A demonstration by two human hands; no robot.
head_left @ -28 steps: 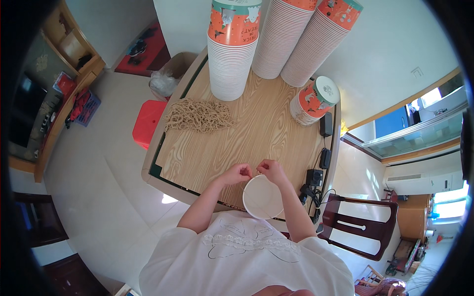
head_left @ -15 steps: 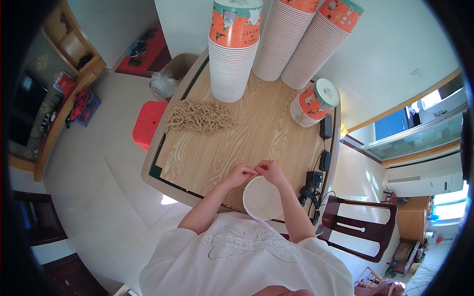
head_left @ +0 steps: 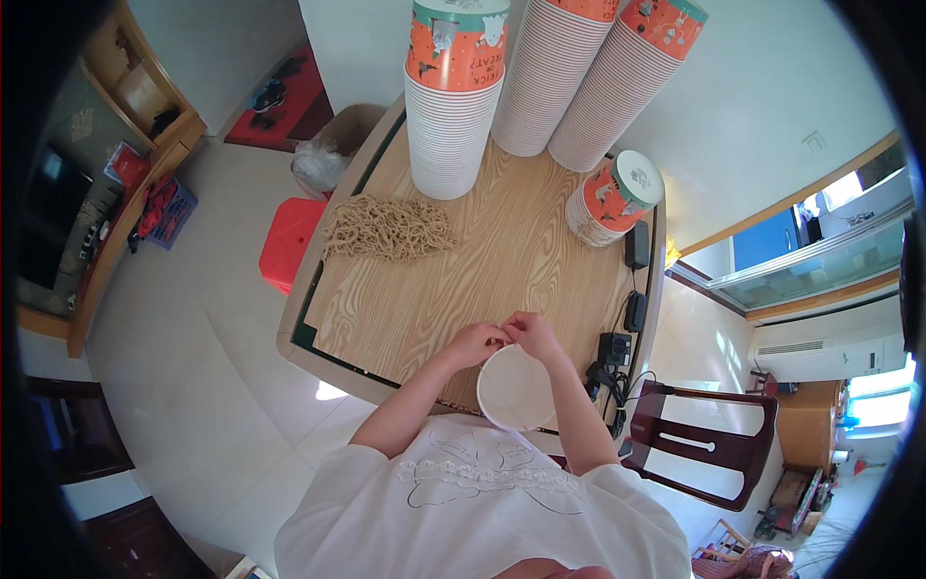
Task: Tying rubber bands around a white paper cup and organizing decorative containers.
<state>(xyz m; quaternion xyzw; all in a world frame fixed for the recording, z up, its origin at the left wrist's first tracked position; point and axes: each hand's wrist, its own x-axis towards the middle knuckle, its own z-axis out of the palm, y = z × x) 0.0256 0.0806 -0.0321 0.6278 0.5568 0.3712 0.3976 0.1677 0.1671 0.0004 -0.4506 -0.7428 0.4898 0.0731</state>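
Observation:
A white paper bucket (head_left: 516, 388) stands at the near edge of the table, its open mouth facing up toward me. My left hand (head_left: 477, 344) and my right hand (head_left: 531, 336) meet at the far side of its rim, fingertips pinched together and almost touching. Whatever lies between the fingers is too small to make out. A loose heap of tan cords (head_left: 391, 230) rests farther left on the table.
Tall stacks of orange and white paper buckets (head_left: 449, 135) rise at the table's far side, with a short stack (head_left: 612, 201) at the right. Power adapters (head_left: 614, 349) and cables line the right edge. A dark wooden chair (head_left: 709, 444) and a red stool (head_left: 289, 241) flank the wooden table (head_left: 386, 318).
Both hands stay pinched at the rim. The left hand has shifted slightly right, closer to the right hand, and the bucket has moved a little to the right.

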